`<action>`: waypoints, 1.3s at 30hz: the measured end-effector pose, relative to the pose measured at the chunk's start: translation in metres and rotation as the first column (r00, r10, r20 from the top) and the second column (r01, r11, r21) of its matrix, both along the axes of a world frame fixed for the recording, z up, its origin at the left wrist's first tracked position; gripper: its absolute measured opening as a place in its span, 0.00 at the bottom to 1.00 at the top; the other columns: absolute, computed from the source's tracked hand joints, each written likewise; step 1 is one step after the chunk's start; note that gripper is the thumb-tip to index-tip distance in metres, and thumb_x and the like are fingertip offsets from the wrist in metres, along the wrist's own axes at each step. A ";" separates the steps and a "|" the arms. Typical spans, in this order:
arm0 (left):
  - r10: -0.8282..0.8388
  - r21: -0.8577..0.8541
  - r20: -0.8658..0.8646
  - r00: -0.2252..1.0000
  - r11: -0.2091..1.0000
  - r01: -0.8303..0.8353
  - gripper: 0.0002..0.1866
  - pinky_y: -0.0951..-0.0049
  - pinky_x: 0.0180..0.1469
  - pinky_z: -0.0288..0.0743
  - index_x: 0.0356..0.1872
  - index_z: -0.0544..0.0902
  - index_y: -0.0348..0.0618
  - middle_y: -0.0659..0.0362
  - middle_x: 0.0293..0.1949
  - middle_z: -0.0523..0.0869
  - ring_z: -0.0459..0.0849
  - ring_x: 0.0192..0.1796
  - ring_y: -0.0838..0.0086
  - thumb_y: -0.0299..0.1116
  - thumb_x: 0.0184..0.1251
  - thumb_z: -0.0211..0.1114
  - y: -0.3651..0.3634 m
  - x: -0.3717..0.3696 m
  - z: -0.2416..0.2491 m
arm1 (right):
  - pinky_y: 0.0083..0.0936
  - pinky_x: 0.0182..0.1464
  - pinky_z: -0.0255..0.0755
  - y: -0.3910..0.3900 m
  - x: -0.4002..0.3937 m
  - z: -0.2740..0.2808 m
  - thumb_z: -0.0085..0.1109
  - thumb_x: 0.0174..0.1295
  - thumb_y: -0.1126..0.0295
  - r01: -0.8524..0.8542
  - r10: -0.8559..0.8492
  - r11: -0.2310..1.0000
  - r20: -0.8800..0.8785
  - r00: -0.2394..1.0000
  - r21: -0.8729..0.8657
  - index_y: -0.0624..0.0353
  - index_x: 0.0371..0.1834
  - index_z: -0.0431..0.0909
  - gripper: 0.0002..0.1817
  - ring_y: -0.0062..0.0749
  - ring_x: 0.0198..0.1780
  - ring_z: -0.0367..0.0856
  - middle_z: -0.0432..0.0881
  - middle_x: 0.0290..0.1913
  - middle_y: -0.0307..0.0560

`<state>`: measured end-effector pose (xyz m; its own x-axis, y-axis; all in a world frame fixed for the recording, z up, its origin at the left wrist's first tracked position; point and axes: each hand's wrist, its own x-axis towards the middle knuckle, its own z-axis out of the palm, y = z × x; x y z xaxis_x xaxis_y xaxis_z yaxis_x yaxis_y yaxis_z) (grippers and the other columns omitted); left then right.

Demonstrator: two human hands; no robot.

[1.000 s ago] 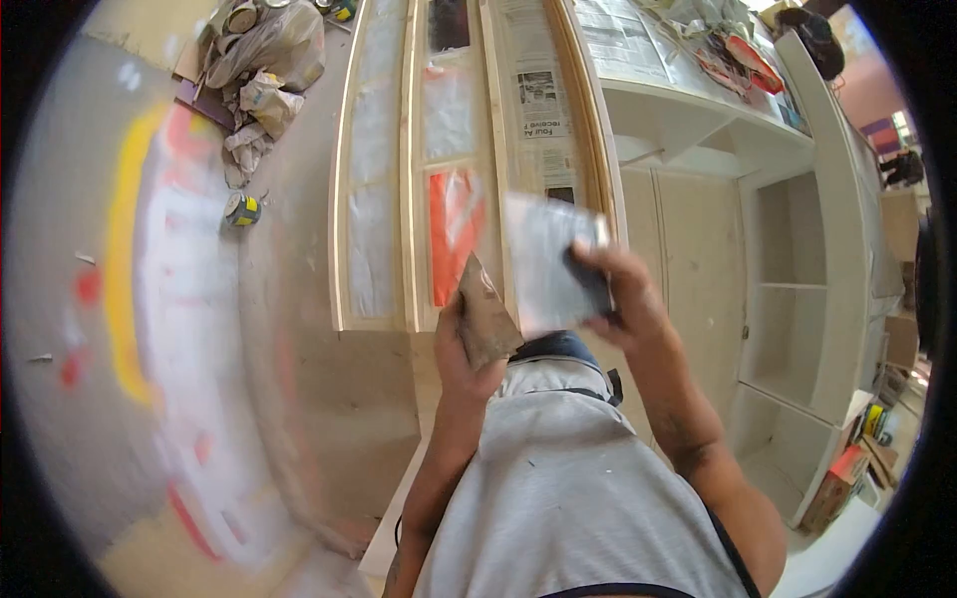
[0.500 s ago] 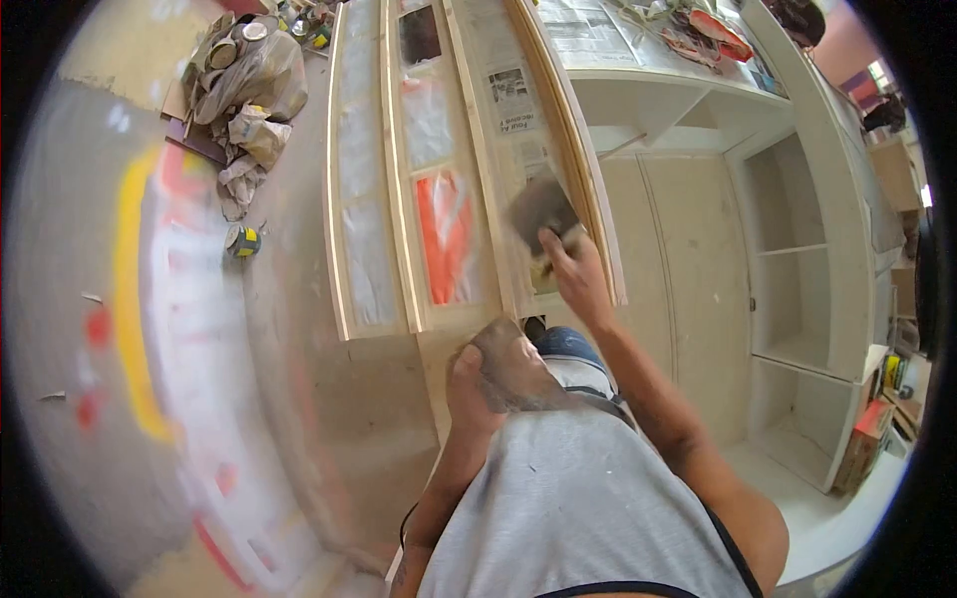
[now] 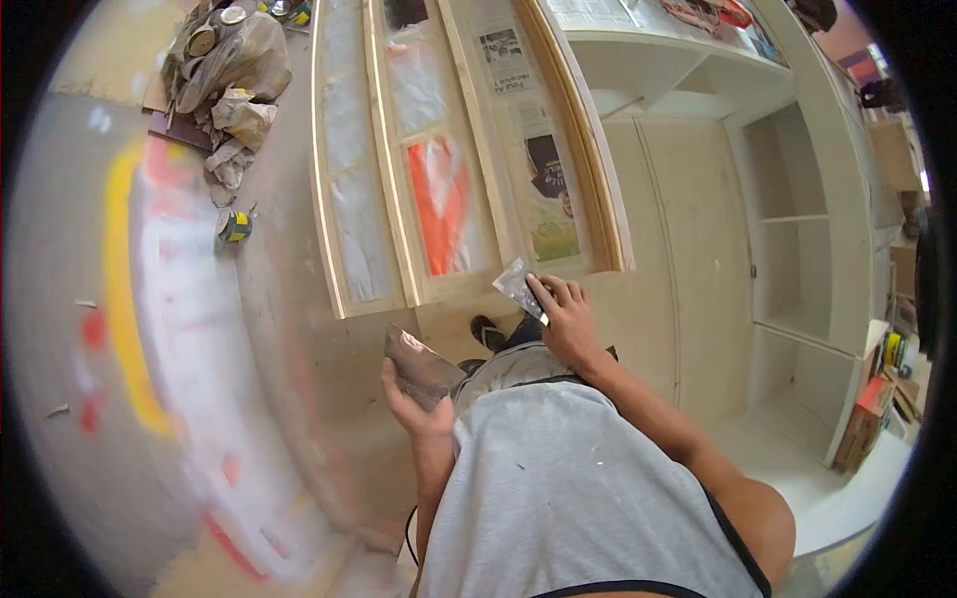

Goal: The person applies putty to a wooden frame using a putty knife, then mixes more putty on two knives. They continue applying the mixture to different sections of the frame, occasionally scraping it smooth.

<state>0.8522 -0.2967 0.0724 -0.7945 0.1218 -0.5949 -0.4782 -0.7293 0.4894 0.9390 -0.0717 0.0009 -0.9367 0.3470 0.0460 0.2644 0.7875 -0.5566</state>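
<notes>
In my left hand (image 3: 421,417) is a thin, shiny metal plate (image 3: 419,364), gripped at its lower edge in front of my waist. My right hand (image 3: 568,324) pinches a small flat metal scraper (image 3: 514,285), its surface smeared. The scraper is just off the near end of a long wooden door frame (image 3: 488,179). Strips of wood divide this frame into panes. White and orange sheeting (image 3: 439,204) backs some panes, and printed newspaper (image 3: 550,184) backs the right-hand ones.
A white cabinet with shelves (image 3: 788,229) stands at right, with newspaper on its top. On the left, a heap of bags and cans (image 3: 234,75) lies on the floor near a small tin (image 3: 234,225). Spray-painted marks (image 3: 140,299) cover the floor.
My right hand has drawn the scraper back from over the right-hand panes toward my body. My left hand has shifted left and down with the metal plate, and the two hands are farther apart.
</notes>
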 end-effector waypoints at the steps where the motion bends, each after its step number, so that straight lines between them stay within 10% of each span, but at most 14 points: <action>1: -0.012 -0.006 0.007 1.000 1.000 0.012 0.21 0.67 0.61 0.70 0.56 0.77 0.41 0.59 0.53 0.81 0.77 0.57 0.70 0.46 0.73 0.54 0.001 -0.002 0.002 | 0.42 0.59 0.64 -0.004 0.004 -0.001 0.58 0.45 0.80 -0.002 0.001 1.000 0.029 1.000 0.014 0.54 0.68 0.69 0.38 0.44 0.57 0.71 0.73 0.59 0.46; 12: -0.204 -0.046 0.003 0.979 0.978 0.204 0.18 0.68 0.57 0.74 0.54 0.78 0.42 0.59 0.49 0.84 0.81 0.52 0.70 0.42 0.71 0.59 -0.002 -0.008 0.018 | 0.41 0.57 0.62 -0.023 -0.024 -0.021 0.61 0.46 0.77 0.155 -0.154 0.986 -0.023 0.988 0.060 0.53 0.67 0.70 0.37 0.41 0.57 0.71 0.73 0.58 0.43; 39: -0.071 -0.063 0.052 0.996 0.995 0.074 0.18 0.68 0.56 0.73 0.53 0.79 0.42 0.59 0.50 0.83 0.81 0.52 0.69 0.43 0.71 0.57 -0.005 -0.020 0.007 | 0.39 0.52 0.62 0.040 -0.145 -0.048 0.59 0.53 0.74 0.197 -0.161 0.967 -0.215 0.963 0.160 0.54 0.67 0.71 0.32 0.40 0.56 0.71 0.74 0.57 0.44</action>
<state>0.8326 -0.3015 0.0790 -0.7541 0.1380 -0.6421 -0.5537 -0.6594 0.5085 0.7935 -0.0320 -0.0475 -0.8255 0.4771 0.3014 0.3086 0.8288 -0.4668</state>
